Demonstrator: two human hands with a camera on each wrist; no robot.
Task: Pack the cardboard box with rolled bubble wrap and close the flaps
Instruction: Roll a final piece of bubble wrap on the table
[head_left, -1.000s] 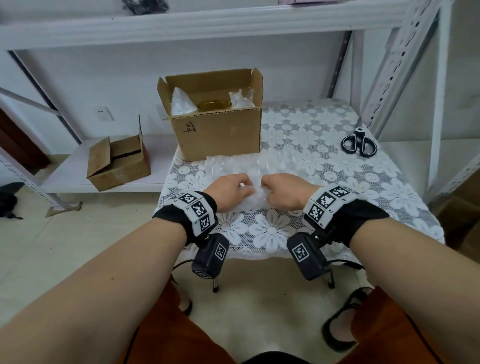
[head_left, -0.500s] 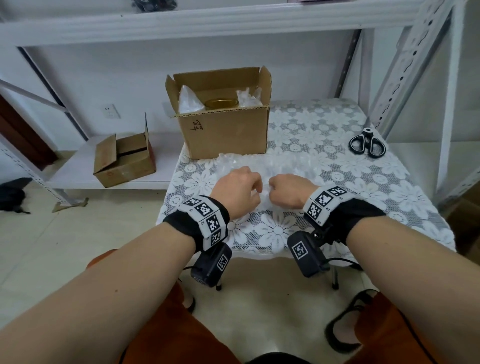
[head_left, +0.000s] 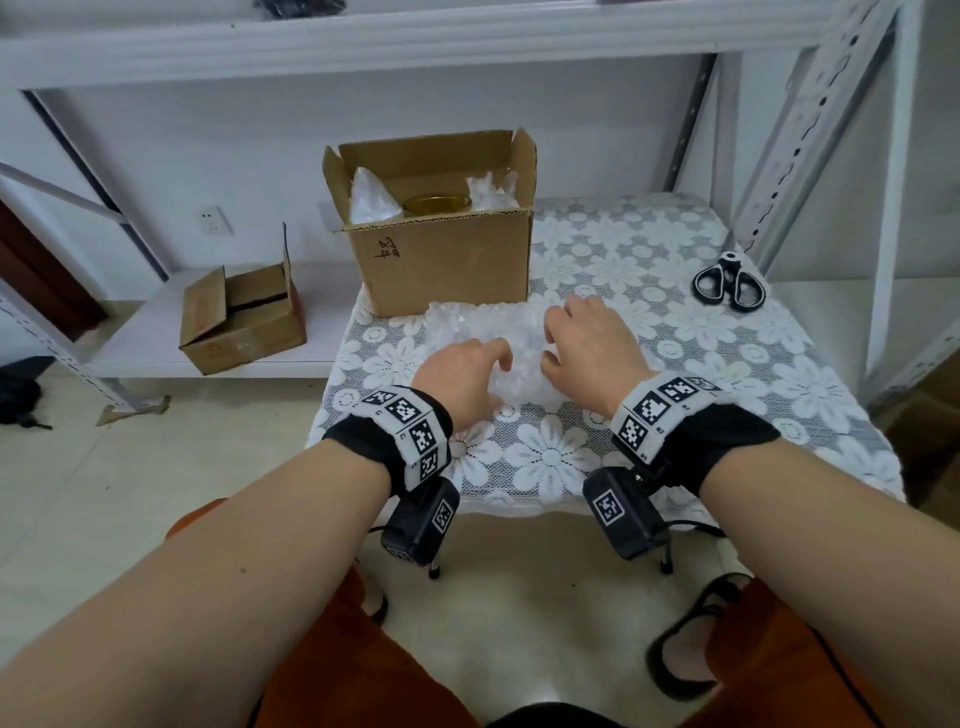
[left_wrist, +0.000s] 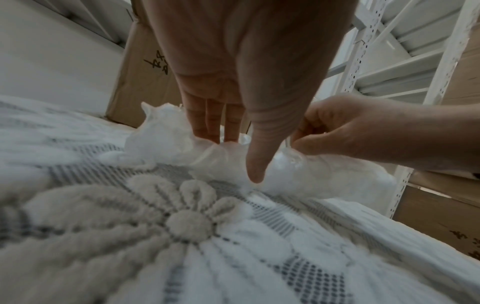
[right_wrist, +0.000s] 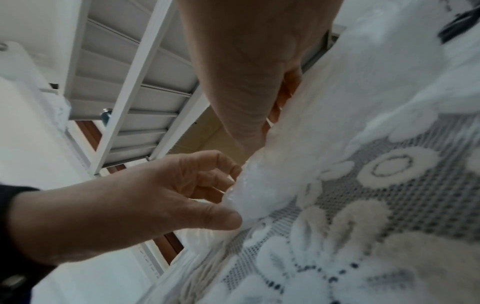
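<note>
An open cardboard box (head_left: 447, 260) stands at the table's far left; it holds a gold tin (head_left: 436, 203) and bubble wrap on each side of the tin. In front of it lies a clear bubble wrap sheet (head_left: 483, 322), its near edge rolled up (left_wrist: 161, 139). My left hand (head_left: 462, 374) grips the roll, thumb on the near side and fingers over the far side (left_wrist: 233, 158). My right hand (head_left: 587, 343) pinches the same roll just to the right (left_wrist: 337, 131). Fingertips behind the roll are hidden.
Black scissors (head_left: 727, 283) lie at the table's right edge. A smaller open cardboard box (head_left: 239, 322) sits on a low shelf to the left. White metal shelving uprights (head_left: 779, 156) rise behind and to the right. A floral lace cloth (head_left: 545, 467) covers the table.
Both hands have moved away from me toward the box, turning the roll further along the sheet. The right hand's fingers now reach farther forward.
</note>
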